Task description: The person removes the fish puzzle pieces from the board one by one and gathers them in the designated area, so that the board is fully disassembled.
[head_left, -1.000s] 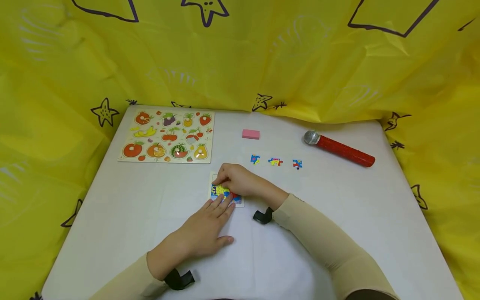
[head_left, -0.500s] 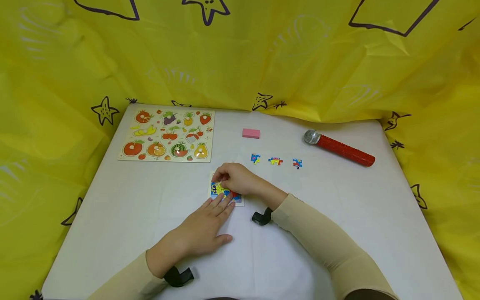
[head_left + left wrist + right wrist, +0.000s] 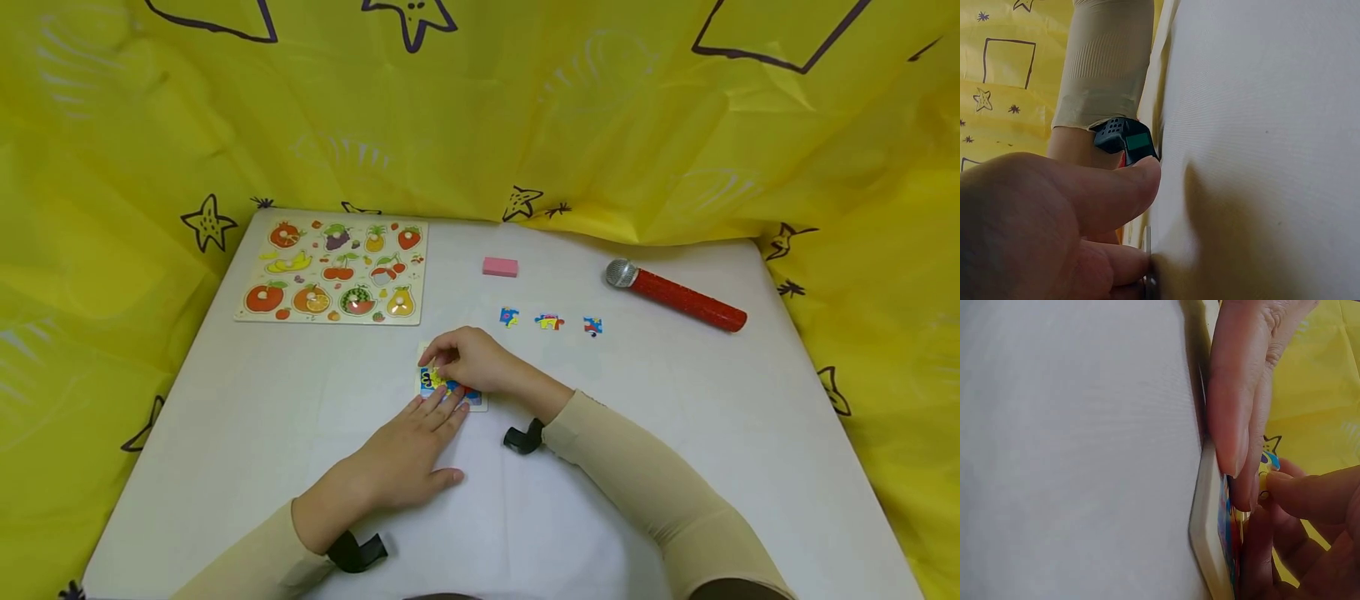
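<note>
Puzzle piece (image 3: 1267,464), yellow and blue, is pinched between the thumb and a finger of the right hand (image 3: 472,360); the grip is closed down to the piece's thin edges, seen best from the right wrist. The piece is held at the small puzzle board (image 3: 1207,525), near table centre; whether it is seated there cannot be told, the view being part covered by the fingers. The left hand (image 3: 401,460) is laid palm down, its fingers near straight and fingertips pressed on the board's near part, thumb spread apart over the white table (image 3: 262,408); nothing is gripped by it. A partly filled blue, yellow and red picture is shown between the two hands. Three loose pieces are laid in a row beyond the right hand: left piece (image 3: 509,317), middle piece (image 3: 550,322), right piece (image 3: 592,325). A pink block (image 3: 500,267) is set behind them, a red microphone (image 3: 678,299) to the right, a fruit board (image 3: 418,293) at far left. Both forearms are covered by beige sleeves (image 3: 622,458).
</note>
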A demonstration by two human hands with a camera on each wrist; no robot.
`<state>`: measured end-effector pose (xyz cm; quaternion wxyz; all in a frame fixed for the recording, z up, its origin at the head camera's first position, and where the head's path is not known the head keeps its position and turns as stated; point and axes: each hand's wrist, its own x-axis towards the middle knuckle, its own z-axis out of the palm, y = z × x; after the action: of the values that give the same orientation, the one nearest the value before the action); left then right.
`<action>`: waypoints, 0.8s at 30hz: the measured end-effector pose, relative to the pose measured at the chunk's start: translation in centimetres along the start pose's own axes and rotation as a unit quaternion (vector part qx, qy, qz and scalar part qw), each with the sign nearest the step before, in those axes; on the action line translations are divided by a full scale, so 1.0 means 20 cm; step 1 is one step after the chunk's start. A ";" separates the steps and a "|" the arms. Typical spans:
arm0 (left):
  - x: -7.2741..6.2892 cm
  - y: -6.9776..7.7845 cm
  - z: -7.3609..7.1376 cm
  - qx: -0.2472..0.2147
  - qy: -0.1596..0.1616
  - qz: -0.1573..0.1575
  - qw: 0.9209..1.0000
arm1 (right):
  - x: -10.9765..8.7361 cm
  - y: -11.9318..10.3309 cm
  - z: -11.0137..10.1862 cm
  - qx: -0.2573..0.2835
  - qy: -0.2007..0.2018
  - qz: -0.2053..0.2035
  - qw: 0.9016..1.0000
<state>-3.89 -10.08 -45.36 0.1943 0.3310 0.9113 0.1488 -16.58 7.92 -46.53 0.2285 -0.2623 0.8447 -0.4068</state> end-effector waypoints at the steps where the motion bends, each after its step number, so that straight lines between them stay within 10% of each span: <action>1: 0.00 0.00 0.00 -0.001 -0.001 0.000 1.000 | 0.00 0.00 0.00 0.003 0.001 0.000 1.000; 24: 0.00 0.00 -0.01 -0.017 -0.022 -0.018 0.999 | -0.11 0.08 -0.19 0.128 0.081 0.101 0.983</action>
<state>-4.04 -10.16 -45.12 0.2226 0.3142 0.9101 0.1533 -17.67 12.26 -45.24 0.2304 -0.1106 0.8236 -0.5063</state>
